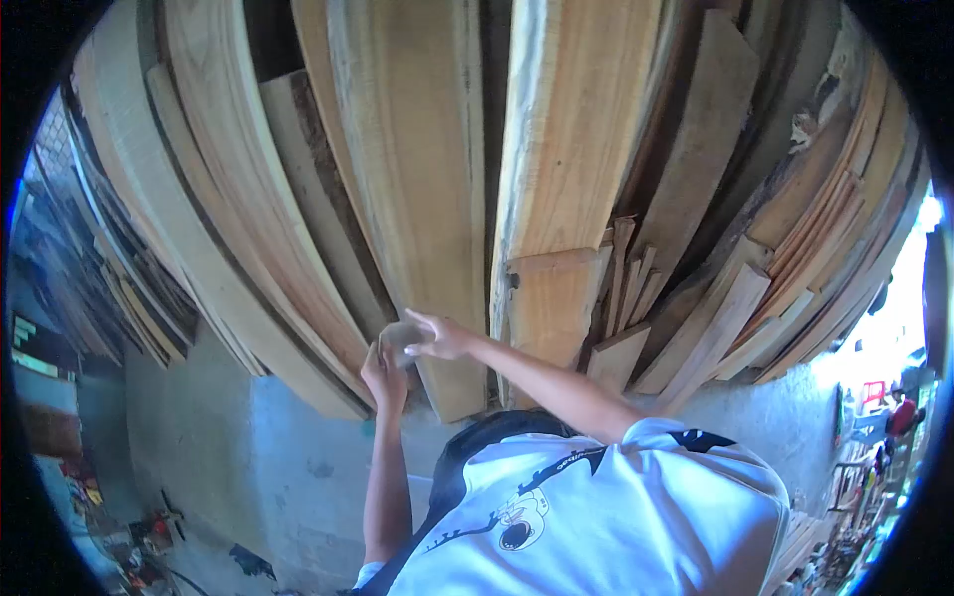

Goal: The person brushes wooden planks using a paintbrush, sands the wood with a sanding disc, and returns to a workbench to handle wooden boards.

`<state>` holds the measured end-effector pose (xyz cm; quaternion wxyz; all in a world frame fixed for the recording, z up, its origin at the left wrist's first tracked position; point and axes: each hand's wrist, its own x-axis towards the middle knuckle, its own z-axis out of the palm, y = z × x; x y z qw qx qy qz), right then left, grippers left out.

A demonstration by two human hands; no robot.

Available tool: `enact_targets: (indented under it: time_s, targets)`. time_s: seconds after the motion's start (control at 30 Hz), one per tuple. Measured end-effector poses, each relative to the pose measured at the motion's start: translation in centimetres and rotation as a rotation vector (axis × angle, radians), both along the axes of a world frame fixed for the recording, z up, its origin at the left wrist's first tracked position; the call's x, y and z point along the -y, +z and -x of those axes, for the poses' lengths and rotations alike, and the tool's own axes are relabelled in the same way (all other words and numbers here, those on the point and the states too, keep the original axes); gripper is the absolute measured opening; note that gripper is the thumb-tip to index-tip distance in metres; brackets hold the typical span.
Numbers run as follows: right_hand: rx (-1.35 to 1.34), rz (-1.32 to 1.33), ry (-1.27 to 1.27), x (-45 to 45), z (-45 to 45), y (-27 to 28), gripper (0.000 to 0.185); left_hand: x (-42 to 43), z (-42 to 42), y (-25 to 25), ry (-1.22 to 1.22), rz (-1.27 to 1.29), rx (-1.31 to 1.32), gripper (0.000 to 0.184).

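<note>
In front of my body both hands meet around a small grey-brown piece (400,339) with a rounded outline; its exact kind I cannot make out. My left hand (383,374) grips it from the left and below, fingers pointing up. From the right, my right hand (440,336) closes on its other side, thumb and fingers around the edge. Just behind the hands stands a wide pale wooden board (427,199), upright with its lower end on the floor. Whether the piece touches that board I cannot tell.
Many long boards lean along the wall, among them a light plank (581,129) with a short board (555,303) before it. Narrow offcuts (628,278) stand to the right. Grey concrete floor (298,447) shows below. Cluttered items (154,536) lie at lower left.
</note>
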<state>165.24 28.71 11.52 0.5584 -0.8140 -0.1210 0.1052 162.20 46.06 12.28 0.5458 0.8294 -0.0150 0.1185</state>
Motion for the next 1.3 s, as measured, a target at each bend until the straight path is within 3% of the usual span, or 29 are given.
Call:
enact_targets:
  time_s: [0.03, 0.07, 0.1, 0.17, 0.23, 0.3, 0.37, 0.5, 0.53, 0.57, 0.67, 0.8, 0.87, 1.1, 1.3]
  targets:
    - [-0.184, -0.178, 0.029, 0.7, 0.2, 0.4, 0.068, 1.7, -0.9, 2.5, -0.035, 0.014, 0.057, 0.024]
    - [-0.363, -0.359, 0.06, 1.6, 0.4, 0.6, 0.069, 2.6, -1.8, 3.1, -0.078, -0.165, 0.107, 0.022]
    - [-0.375, -0.458, 0.019, 2.8, 1.0, 0.8, 0.06, 4.0, -2.8, 3.4, -0.142, -0.224, 0.285, 0.02]
    - [-0.404, -0.661, -0.066, 5.9, 3.0, -0.1, 0.042, 7.4, -2.5, 5.6, -0.275, -0.28, 0.21, 0.021]
    - [-0.238, -0.714, -0.431, 9.1, 4.6, -1.8, 0.021, 11.3, -2.2, 7.1, -0.447, -0.334, 0.191, 0.026]
    - [-0.234, -0.621, -0.724, 13.6, 5.8, -0.3, 0.018, 14.7, -3.1, 8.1, -0.593, -0.377, 0.199, 0.036]
    - [-0.085, -0.13, -0.976, 18.3, 8.3, 1.4, 0.024, 18.1, -5.6, 10.2, -0.652, -0.401, 0.316, 0.044]
    - [-0.116, 0.134, -1.088, 25.8, 9.8, 0.5, 0.044, 25.4, -12.0, 20.5, -0.542, -0.498, 0.682, 0.051]
    - [-0.076, 0.292, -1.128, 27.0, 9.7, 0.6, 0.052, 27.3, -14.6, 22.2, -0.463, -0.651, 0.692, 0.059]
    - [-0.166, 0.469, -1.144, 28.2, 9.2, 1.4, 0.053, 29.1, -15.8, 24.9, -0.399, -0.67, 0.828, 0.059]
    - [-0.041, 0.525, -1.137, 31.0, 5.8, 4.4, 0.046, 34.6, -19.8, 31.2, -0.269, -0.648, 1.133, 0.064]
    - [0.374, 0.429, -1.062, 31.6, -0.6, 6.8, 0.049, 38.9, -24.1, 29.6, -0.014, -0.911, 1.178, 0.066]
    - [0.454, 0.32, -1.065, 31.3, -4.0, 6.7, 0.052, 39.2, -23.9, 29.7, -0.048, -0.84, 1.18, 0.066]
    - [0.479, 0.26, -1.115, 30.5, -5.3, 7.3, 0.055, 39.4, -22.9, 29.8, 0.055, -0.969, 1.195, 0.067]
    - [0.663, 0.067, -1.048, 33.1, -9.5, 13.2, 0.056, 39.6, -22.9, 29.7, 0.037, -0.955, 1.104, 0.064]
